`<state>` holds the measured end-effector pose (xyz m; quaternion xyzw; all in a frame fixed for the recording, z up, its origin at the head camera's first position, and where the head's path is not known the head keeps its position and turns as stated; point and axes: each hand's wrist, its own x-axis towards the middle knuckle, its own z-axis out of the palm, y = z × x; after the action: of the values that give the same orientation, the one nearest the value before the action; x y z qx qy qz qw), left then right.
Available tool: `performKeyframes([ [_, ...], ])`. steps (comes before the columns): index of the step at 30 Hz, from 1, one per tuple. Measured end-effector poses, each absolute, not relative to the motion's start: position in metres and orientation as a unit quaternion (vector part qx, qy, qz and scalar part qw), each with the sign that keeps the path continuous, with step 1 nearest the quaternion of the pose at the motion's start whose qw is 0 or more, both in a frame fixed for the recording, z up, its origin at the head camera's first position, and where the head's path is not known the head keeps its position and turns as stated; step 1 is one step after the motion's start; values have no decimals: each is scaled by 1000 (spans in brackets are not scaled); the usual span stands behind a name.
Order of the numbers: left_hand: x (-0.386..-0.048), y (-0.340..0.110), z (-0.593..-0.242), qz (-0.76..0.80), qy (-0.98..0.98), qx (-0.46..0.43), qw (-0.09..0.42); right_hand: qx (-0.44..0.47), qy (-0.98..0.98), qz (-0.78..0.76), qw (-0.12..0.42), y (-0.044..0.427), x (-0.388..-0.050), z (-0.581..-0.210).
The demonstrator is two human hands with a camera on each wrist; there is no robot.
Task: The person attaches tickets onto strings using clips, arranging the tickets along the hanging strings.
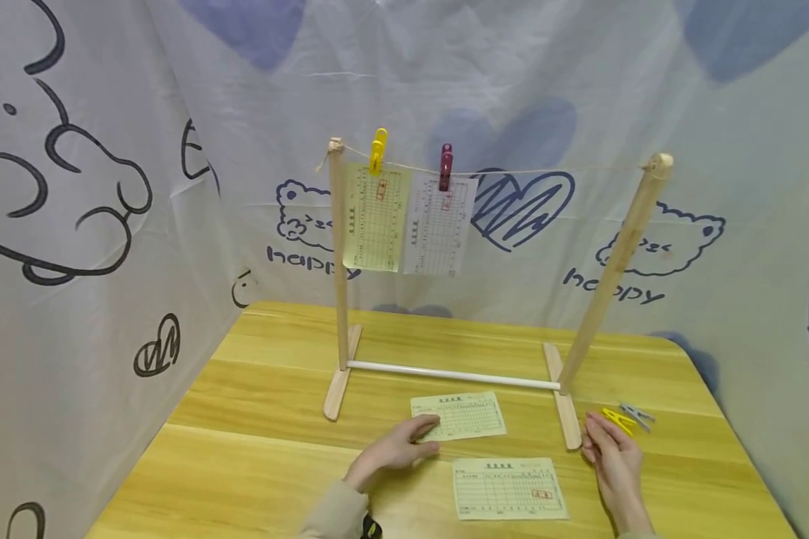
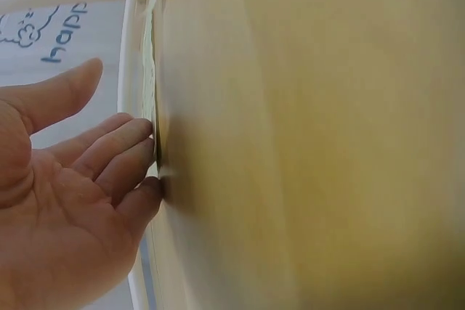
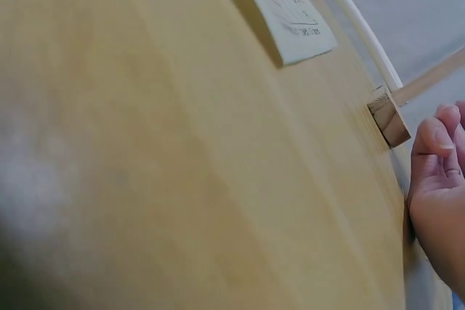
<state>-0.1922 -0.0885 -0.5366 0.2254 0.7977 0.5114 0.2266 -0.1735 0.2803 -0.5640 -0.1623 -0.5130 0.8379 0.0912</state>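
Observation:
In the head view my left hand (image 1: 399, 449) lies at the left edge of the upper green slip (image 1: 468, 415), its fingertips on the paper and the thumb apart. The left wrist view has the fingers (image 2: 134, 154) touching the slip's edge, palm showing. A second green slip (image 1: 508, 490) with a red stamp lies nearer. My right hand (image 1: 616, 464) rests on the table beside the rack's right foot, just short of a yellow clip (image 1: 619, 421) and a grey clip (image 1: 638, 416). Its fingers (image 3: 443, 136) are loosely bent, with nothing visible between them.
A wooden rack (image 1: 340, 254) with a white bottom bar (image 1: 452, 374) stands on the table (image 1: 243, 464). On its string, a yellow clip (image 1: 378, 152) holds a yellow-green slip (image 1: 375, 224) and a dark red clip (image 1: 446, 166) a white slip (image 1: 438, 232). Printed cloth hangs behind.

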Motion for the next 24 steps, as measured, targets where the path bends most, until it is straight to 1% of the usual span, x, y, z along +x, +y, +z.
performKeyframes([
  [6, -188, -105, -537, 513, 803, 214, 214, -163, -519, 835, 79, 281, -172, -565],
  [14, -183, -129, -536, 505, 811, 220, 196, -161, -532, 827, 79, 281, -174, -570],
  [24, -176, -154, -524, 502, 814, 208, 205, -147, -532, 830, 79, 281, -173, -570],
])
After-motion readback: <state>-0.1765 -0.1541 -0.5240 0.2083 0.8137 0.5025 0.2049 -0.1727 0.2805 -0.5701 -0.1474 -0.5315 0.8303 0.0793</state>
